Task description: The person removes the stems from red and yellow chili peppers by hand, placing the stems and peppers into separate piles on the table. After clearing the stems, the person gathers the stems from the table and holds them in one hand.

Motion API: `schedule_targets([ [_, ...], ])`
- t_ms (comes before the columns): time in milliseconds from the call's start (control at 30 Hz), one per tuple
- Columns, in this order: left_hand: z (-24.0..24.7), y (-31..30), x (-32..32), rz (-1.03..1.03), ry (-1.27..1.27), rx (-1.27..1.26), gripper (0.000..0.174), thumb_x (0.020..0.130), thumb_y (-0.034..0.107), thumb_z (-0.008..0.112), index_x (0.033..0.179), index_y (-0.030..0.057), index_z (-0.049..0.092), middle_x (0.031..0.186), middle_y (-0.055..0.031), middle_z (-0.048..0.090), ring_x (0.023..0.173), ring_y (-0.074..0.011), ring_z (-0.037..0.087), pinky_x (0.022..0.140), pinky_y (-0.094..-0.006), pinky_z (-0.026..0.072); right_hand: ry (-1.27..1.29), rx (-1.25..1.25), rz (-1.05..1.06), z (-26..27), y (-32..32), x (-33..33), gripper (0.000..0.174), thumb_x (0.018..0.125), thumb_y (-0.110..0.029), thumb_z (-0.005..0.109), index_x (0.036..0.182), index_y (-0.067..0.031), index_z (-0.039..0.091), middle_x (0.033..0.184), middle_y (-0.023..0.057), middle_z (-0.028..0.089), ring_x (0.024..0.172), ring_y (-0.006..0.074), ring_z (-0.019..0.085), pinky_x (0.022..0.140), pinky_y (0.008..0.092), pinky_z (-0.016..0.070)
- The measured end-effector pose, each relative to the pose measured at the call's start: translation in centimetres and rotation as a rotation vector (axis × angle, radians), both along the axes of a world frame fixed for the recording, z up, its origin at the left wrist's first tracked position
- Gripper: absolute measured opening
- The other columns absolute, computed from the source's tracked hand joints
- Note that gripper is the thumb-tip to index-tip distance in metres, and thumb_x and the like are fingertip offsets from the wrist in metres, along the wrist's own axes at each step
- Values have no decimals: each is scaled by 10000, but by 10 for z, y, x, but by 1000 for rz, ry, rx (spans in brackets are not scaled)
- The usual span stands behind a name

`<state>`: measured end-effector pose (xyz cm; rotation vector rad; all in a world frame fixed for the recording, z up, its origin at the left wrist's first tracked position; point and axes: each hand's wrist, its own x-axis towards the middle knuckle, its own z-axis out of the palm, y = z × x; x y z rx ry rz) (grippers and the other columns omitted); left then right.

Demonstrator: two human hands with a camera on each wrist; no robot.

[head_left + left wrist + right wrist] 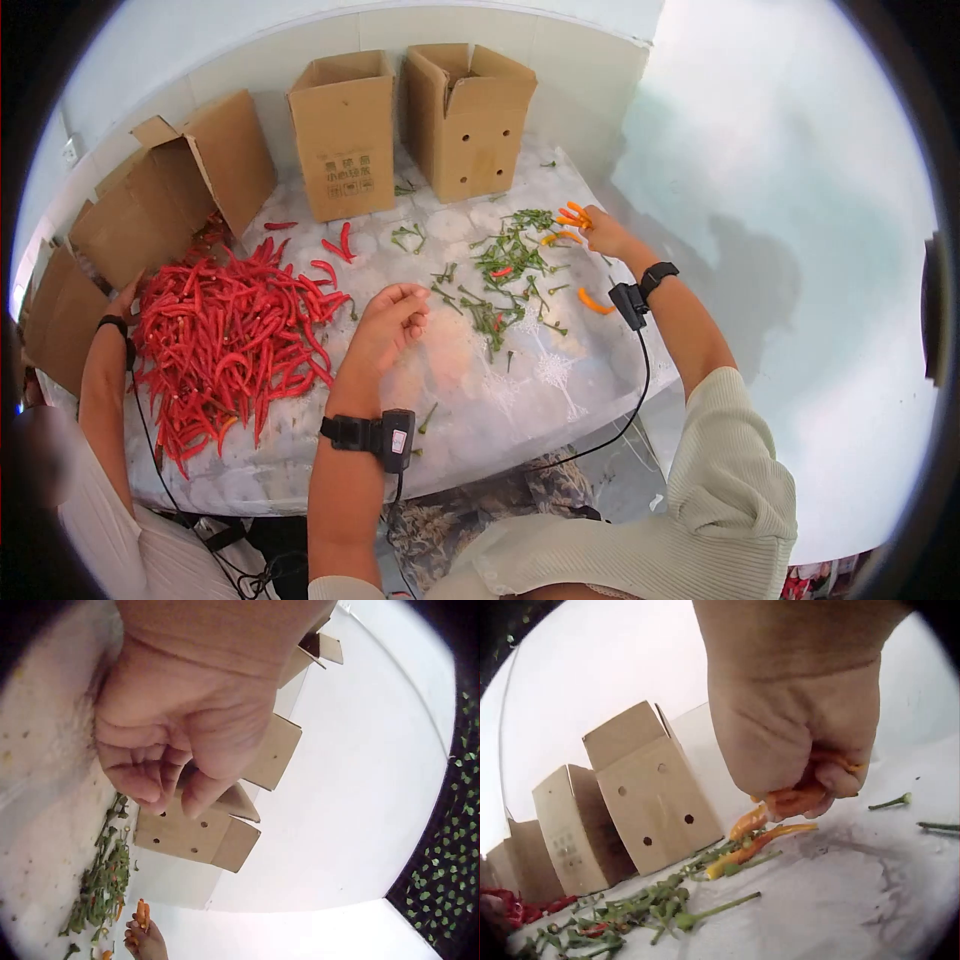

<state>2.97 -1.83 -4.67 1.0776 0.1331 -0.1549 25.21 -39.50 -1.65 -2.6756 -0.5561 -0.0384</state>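
My right hand (pixel 610 234) grips several orange chili peppers (pixel 573 213) at the table's far right; in the right wrist view they poke out from its curled fingers (pixel 832 778). A loose orange pepper (pixel 761 849) lies just below that hand, and another orange pepper (pixel 595 301) rests nearer the table's right edge. My left hand (pixel 388 325) is over the middle of the table, fingers loosely curled with nothing in them. Between the two hands spreads a pile of green pepper stems (pixel 510 265) with a few red bits in it.
A large heap of red chili peppers (pixel 230 340) covers the table's left side. Another person's hand (pixel 122 302) is at its left edge, beside a tipped cardboard box (pixel 235 155). Two upright cardboard boxes (pixel 345 150) stand at the back against the wall. Cables hang from the wrist cameras.
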Motion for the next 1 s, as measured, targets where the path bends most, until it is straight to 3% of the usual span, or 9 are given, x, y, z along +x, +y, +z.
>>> schedule_targets([
  [33,1,1,-1,-1,-3,-7,117,926,123,607,1023,56,608,781,5,600,624,-66,541,535,-196,450,-111,-121,35,-4,1,6,233,892,-66,564,1106,18,531,957,172,605,776,240,629,646,361,504],
  [133,5,-1,-3,1,1,-8,115,932,135,608,1019,61,608,779,8,599,616,-63,541,527,-188,453,139,-83,-37,-16,8,13,240,872,-116,619,1053,30,561,999,219,618,879,313,625,768,427,493],
  [233,8,-3,-5,7,18,15,118,935,150,610,1014,63,607,778,11,598,611,-59,541,521,-181,457,-123,-250,15,-24,8,15,231,852,-158,669,972,20,582,968,208,632,854,311,624,754,431,495],
  [333,10,-3,-5,13,22,19,117,936,151,611,1010,61,606,777,12,597,610,-57,541,520,-180,459,-203,-299,63,-17,3,21,211,865,-190,671,937,-10,586,858,133,636,725,220,617,653,358,504],
  [433,7,-5,-3,10,23,7,103,931,128,606,1007,59,606,773,10,593,614,-63,540,529,-189,456,154,146,-51,16,2,-5,170,884,-189,640,935,-34,592,794,70,618,654,146,582,580,307,480],
  [533,1,-3,1,0,8,-4,95,924,102,599,1006,54,608,769,4,591,620,-70,538,536,-198,452,233,230,2,49,2,-53,210,899,-230,619,942,-29,581,839,86,638,708,143,616,591,346,489],
  [733,4,-3,-2,17,11,-6,97,919,100,605,1000,48,614,769,0,591,635,-73,537,540,-200,447,274,-62,42,52,4,-144,236,882,-213,627,934,7,557,840,156,643,762,270,644,650,397,496],
  [833,1,-2,-1,5,0,-9,99,919,111,612,996,49,617,772,0,593,641,-74,540,543,-201,448,105,-263,77,14,-5,-155,280,863,-198,667,994,19,548,865,201,637,779,343,645,695,435,492],
  [1000,2,-1,-1,16,5,-13,95,923,120,609,993,57,618,779,-4,601,636,-75,542,547,-202,451,138,-365,68,23,4,-152,305,867,-240,667,995,12,551,899,237,635,840,388,637,727,456,488],
])
